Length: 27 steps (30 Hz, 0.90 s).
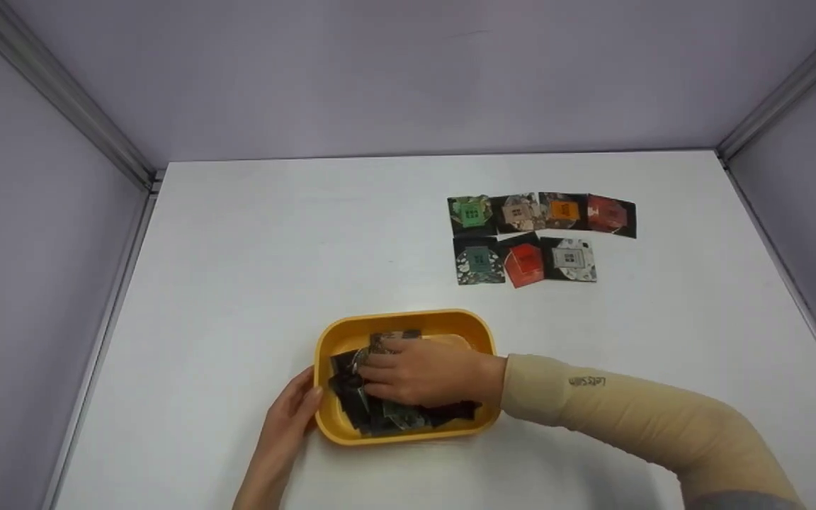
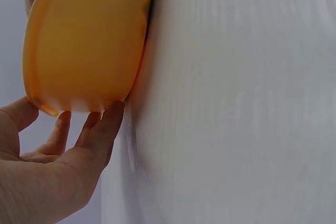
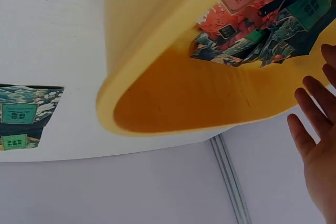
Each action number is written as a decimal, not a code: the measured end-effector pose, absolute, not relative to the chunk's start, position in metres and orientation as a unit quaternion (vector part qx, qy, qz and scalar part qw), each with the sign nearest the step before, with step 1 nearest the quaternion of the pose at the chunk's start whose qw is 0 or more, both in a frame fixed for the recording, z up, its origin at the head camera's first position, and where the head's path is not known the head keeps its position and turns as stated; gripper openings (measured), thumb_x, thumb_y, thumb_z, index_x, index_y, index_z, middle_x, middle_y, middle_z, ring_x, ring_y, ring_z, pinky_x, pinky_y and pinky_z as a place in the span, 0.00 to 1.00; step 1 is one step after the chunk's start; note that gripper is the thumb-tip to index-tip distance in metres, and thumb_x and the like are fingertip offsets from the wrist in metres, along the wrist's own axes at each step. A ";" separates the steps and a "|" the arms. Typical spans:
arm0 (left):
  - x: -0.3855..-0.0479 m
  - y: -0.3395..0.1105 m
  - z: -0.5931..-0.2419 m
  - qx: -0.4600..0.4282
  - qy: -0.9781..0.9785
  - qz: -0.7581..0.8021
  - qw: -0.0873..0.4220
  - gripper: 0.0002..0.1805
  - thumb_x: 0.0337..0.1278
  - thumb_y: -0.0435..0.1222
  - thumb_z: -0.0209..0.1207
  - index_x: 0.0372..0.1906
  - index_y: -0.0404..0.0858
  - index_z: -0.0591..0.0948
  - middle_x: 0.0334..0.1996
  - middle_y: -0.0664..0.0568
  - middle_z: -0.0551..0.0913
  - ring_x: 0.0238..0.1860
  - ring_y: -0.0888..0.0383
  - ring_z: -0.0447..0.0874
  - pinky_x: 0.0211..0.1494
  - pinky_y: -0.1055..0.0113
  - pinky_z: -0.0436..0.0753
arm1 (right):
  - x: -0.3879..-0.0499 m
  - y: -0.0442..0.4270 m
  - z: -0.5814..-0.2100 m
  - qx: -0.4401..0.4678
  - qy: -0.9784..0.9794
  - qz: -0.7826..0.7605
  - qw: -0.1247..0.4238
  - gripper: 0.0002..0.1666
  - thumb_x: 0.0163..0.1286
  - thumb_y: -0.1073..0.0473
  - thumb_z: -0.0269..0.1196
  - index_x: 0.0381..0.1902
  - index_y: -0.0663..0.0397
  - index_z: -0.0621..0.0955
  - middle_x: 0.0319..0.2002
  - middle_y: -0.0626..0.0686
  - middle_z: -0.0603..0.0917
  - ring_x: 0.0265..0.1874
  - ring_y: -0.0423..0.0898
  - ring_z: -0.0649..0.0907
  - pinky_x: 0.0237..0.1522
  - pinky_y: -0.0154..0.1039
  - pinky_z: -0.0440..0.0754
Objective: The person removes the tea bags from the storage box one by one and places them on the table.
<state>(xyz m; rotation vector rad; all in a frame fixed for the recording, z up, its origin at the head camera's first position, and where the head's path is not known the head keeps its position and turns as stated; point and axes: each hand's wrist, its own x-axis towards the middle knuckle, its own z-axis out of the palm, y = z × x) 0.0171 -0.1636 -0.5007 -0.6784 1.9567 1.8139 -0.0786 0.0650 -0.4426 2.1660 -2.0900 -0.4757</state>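
A yellow tub (image 1: pixel 408 440) stands on the table, holding a loose heap of dark square sachets (image 1: pixel 355 405) with printed labels, apparently tea. At its left end my left hand (image 1: pixel 291 412) grips the tub, thumb at the rim and fingertips against the outer wall; the left wrist view shows this hold on the tub (image 2: pixel 86 45). My right hand (image 1: pixel 426 373) reaches inside, fingers extended over the heap. In the right wrist view, the right hand (image 3: pixel 320 148) has loosely straight fingers and no sachet visible in its grip. Its far fingertips are cut off by that frame's edge.
Beyond the tub, to the right, several sachets lie face up in two rows: a back row (image 1: pixel 518 212) and a shorter front row (image 1: pixel 479 260). The white table (image 1: pixel 273 248) meets pale walls at the back and both sides.
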 end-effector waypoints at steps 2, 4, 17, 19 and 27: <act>0.016 -0.163 -0.500 -0.243 0.698 0.644 0.196 0.41 0.68 0.56 0.56 0.76 0.38 0.61 0.76 0.40 0.58 0.73 0.44 0.60 0.70 0.51 0.68 | -0.077 0.062 -0.444 0.727 -0.667 -0.156 0.050 0.20 0.79 0.54 0.53 0.65 0.46 0.76 0.64 0.47 0.78 0.63 0.45 0.75 0.65 0.41 0.71; 0.016 -0.164 -0.500 -0.247 0.699 0.641 0.198 0.41 0.67 0.57 0.56 0.76 0.39 0.61 0.76 0.41 0.58 0.74 0.44 0.59 0.71 0.50 0.67 | -0.076 0.059 -0.445 0.741 -0.649 -0.159 0.058 0.19 0.79 0.55 0.52 0.63 0.46 0.78 0.62 0.46 0.79 0.60 0.44 0.77 0.61 0.39 0.73; 0.014 -0.163 -0.501 -0.263 0.698 0.633 0.206 0.44 0.64 0.59 0.57 0.76 0.39 0.62 0.76 0.41 0.58 0.74 0.44 0.57 0.71 0.51 0.66 | -0.072 0.064 -0.453 0.731 -0.652 -0.202 -0.004 0.21 0.77 0.49 0.54 0.63 0.45 0.79 0.61 0.46 0.80 0.55 0.42 0.79 0.59 0.38 0.74; 0.014 -0.163 -0.501 -0.263 0.699 0.632 0.206 0.44 0.64 0.60 0.57 0.76 0.40 0.62 0.76 0.42 0.58 0.74 0.44 0.57 0.71 0.51 0.67 | -0.071 0.065 -0.454 0.724 -0.660 -0.197 -0.029 0.23 0.77 0.46 0.54 0.65 0.44 0.77 0.63 0.47 0.78 0.58 0.43 0.78 0.63 0.39 0.73; 0.017 -0.162 -0.501 -0.251 0.695 0.645 0.194 0.42 0.66 0.57 0.57 0.75 0.39 0.62 0.76 0.41 0.58 0.75 0.44 0.57 0.71 0.51 0.67 | -0.069 0.062 -0.453 0.707 -0.680 -0.178 -0.076 0.32 0.73 0.41 0.59 0.70 0.45 0.72 0.67 0.47 0.75 0.63 0.43 0.76 0.68 0.40 0.69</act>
